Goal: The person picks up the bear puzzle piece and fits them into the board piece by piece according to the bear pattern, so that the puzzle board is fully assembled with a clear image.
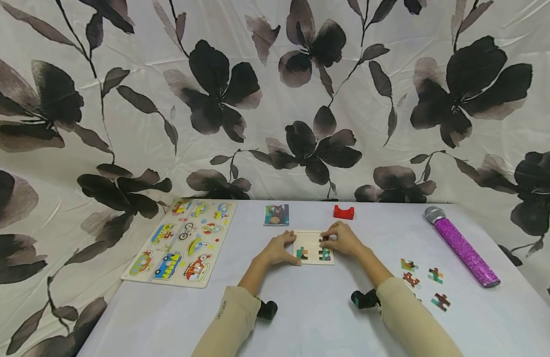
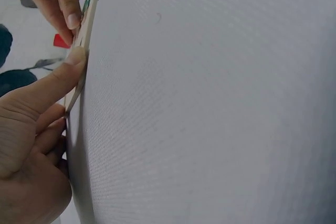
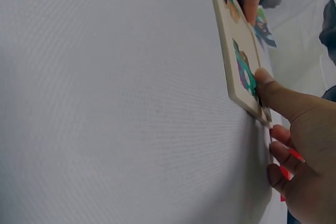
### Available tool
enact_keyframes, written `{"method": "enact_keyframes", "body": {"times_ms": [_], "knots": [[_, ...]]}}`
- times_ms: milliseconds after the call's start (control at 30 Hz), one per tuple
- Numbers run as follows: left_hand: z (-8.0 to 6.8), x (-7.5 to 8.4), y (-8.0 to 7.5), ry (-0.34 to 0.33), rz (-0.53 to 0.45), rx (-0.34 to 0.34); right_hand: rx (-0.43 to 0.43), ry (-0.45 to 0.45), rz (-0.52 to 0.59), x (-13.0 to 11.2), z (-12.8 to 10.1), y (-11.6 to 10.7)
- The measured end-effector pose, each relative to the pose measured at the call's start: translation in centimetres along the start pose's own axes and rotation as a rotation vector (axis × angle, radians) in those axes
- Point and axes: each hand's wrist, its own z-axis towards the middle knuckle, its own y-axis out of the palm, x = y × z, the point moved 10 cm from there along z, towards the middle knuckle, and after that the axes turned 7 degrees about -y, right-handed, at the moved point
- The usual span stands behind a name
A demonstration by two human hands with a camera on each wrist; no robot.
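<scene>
Brightness: even and soft throughout the head view; the white tabletop (image 1: 319,317) reads pale lilac-grey.
Shadows: faint, short ones under the left hand (image 1: 278,250) and right hand (image 1: 344,239), falling toward 6 o'clock; none are hard.
Glare: sparkle only on the glittery purple microphone (image 1: 464,250).
Distortion: wide-lens bending, with the floral backdrop (image 1: 275,99) bowing at 9 and 3 o'clock.
Left wrist focus: the cloth weave is sharp mid-frame, the thumb (image 2: 50,85) soft and close, with dim shading at 7 o'clock.
Right wrist focus: the puzzle tray (image 3: 236,51) is fairly crisp, the 12 o'clock corner blurred, the cloth darkening toward 6 o'clock.
</scene>
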Motion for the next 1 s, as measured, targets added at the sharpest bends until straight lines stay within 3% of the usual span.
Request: {"method": "enact_keyframes", "body": {"times_ms": [733, 1000], "knots": [[0.05, -0.07, 0.06, -0.005, -0.005, -0.002, 0.017, 0.042, 0.005, 0.26, -0.08, -0.16], [-0.01, 0.02, 0.05, 0.004, -0.003, -0.004, 0.002, -0.017, -0.044, -0.32, -0.23, -0.11]]}}
